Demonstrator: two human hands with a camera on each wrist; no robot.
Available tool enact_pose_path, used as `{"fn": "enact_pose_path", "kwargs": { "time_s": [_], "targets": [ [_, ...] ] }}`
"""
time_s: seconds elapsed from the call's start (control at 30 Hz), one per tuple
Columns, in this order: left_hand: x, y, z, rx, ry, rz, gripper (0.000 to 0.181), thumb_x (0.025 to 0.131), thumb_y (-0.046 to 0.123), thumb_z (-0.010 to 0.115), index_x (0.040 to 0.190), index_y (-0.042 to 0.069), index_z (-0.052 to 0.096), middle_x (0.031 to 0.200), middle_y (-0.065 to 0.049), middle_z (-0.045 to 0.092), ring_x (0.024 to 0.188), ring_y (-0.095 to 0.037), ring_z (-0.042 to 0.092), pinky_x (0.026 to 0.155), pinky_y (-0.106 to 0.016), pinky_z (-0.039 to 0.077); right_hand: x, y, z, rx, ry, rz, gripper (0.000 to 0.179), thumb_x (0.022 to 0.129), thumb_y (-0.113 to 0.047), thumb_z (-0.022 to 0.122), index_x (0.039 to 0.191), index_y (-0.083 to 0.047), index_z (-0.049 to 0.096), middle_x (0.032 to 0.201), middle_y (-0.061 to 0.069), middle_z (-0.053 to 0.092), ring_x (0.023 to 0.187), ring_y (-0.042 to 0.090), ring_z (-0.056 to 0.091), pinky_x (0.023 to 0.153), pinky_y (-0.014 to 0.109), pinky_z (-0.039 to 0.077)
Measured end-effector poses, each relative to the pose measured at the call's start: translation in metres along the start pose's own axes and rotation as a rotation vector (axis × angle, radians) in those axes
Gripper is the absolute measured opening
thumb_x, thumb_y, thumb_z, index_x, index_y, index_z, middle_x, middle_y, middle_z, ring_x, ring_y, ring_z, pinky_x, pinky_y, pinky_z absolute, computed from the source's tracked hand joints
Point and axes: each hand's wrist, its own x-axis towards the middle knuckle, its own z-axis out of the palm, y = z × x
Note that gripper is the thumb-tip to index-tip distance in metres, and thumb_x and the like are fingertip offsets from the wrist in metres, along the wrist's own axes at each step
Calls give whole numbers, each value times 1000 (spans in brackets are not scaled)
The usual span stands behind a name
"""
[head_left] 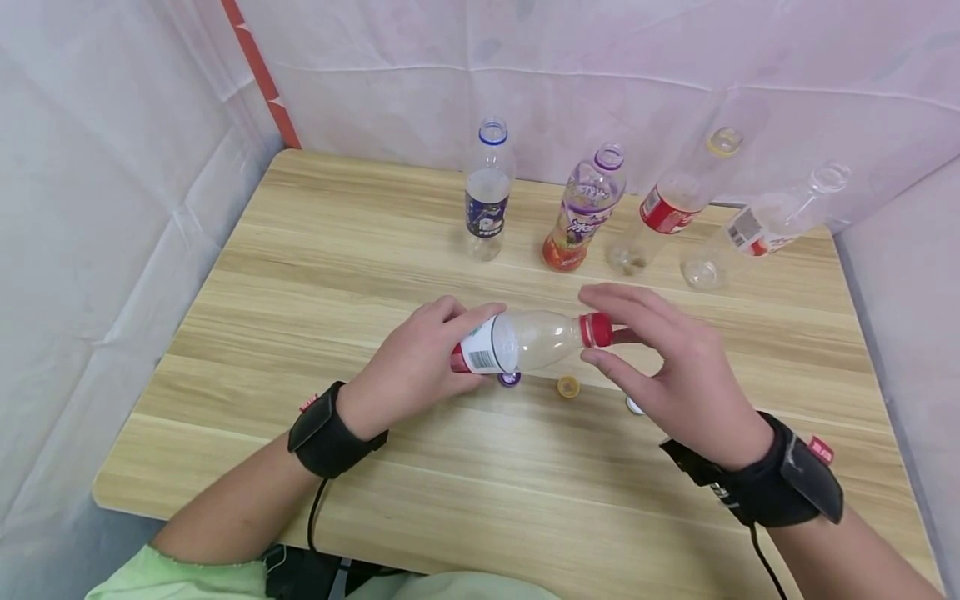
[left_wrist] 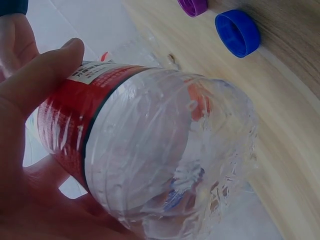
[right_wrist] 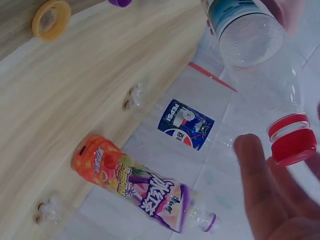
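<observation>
My left hand (head_left: 431, 354) grips a clear plastic bottle (head_left: 543, 337) round its red-and-white label. The bottle lies nearly level above the table, its neck pointing right. A red cap (head_left: 597, 330) sits on the neck, also visible in the right wrist view as a red cap (right_wrist: 293, 145). Around that cap my right hand (head_left: 678, 358) is spread, thumb below and fingers above, with a gap between thumb and cap. Below on the table lie a purple cap (head_left: 509, 378), a yellow cap (head_left: 568, 387) and a partly hidden white cap (head_left: 634, 405). The left wrist view shows a blue cap (left_wrist: 237, 32).
Uncapped bottles stand along the back of the wooden table (head_left: 300, 275): a Pepsi bottle (head_left: 487, 212), a purple-and-orange drink bottle (head_left: 581, 212), a red-labelled bottle (head_left: 667, 212) and a clear bottle (head_left: 765, 225) at right. White sheeting (head_left: 375, 100) hangs behind.
</observation>
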Motion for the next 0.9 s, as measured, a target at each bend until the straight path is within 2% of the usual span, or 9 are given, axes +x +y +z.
{"fn": "enact_pose_path", "kwargs": {
  "time_s": [0.1, 0.2, 0.27, 0.33, 0.53, 0.67, 0.8, 0.9],
  "targets": [
    [0, 0, 0, 2, -2, -2, 81, 83, 38, 90, 154, 31, 52, 117, -3, 59, 100, -19, 54, 85, -32, 54, 1, -1, 1, 40, 10, 90, 61, 86, 3, 82, 142, -13, 64, 131, 3, 69, 99, 0, 71, 87, 10, 55],
    [0, 1, 0, 8, -6, -4, 80, 84, 39, 89, 154, 31, 51, 117, -3, 58, 100, -18, 54, 85, -32, 54, 2, 0, 1, 25, -2, 168, 37, 95, -6, 76, 130, -15, 71, 110, -5, 73, 83, -1, 67, 78, 7, 53],
    [0, 1, 1, 5, -6, -5, 80, 84, 39, 89, 154, 31, 51, 118, -3, 58, 101, -18, 54, 85, -32, 54, 2, 1, 1, -3, -14, 176, 26, 96, -10, 77, 121, -17, 74, 98, -10, 72, 76, 1, 63, 74, 8, 51],
    [1, 1, 1, 3, -7, -5, 81, 84, 39, 90, 154, 32, 51, 118, -3, 58, 101, -18, 54, 86, -32, 54, 3, 3, 2, -24, -23, 156, 23, 94, -10, 79, 116, -18, 75, 93, -14, 70, 76, 2, 60, 74, 8, 50],
    [1, 1, 0, 7, -20, -18, 81, 84, 40, 90, 155, 33, 51, 119, -3, 58, 102, -19, 54, 86, -32, 54, 3, 3, 0, -27, -21, 37, 34, 85, -1, 85, 114, -16, 77, 109, -9, 71, 95, 0, 63, 79, 7, 51],
    [0, 1, -1, 4, -20, -15, 81, 84, 40, 89, 154, 32, 51, 118, -4, 58, 102, -19, 54, 86, -32, 54, 1, 4, 0, -36, -13, -46, 40, 80, 5, 86, 115, -11, 78, 117, -2, 72, 106, 6, 66, 90, 8, 50],
    [0, 0, -1, 0, -18, -10, 81, 84, 40, 90, 154, 31, 52, 117, -4, 58, 101, -19, 54, 86, -32, 54, -1, 4, 0, -35, -20, -68, 44, 77, 6, 88, 118, -8, 78, 122, 2, 72, 110, 12, 68, 104, 11, 47],
    [1, 0, -1, -1, -15, -11, 81, 83, 40, 90, 154, 31, 52, 117, -4, 59, 101, -19, 55, 86, -32, 55, -1, 4, 0, -40, -24, -59, 54, 77, 4, 90, 127, -10, 75, 130, 3, 71, 111, 12, 69, 102, 10, 48]
  ]
}}
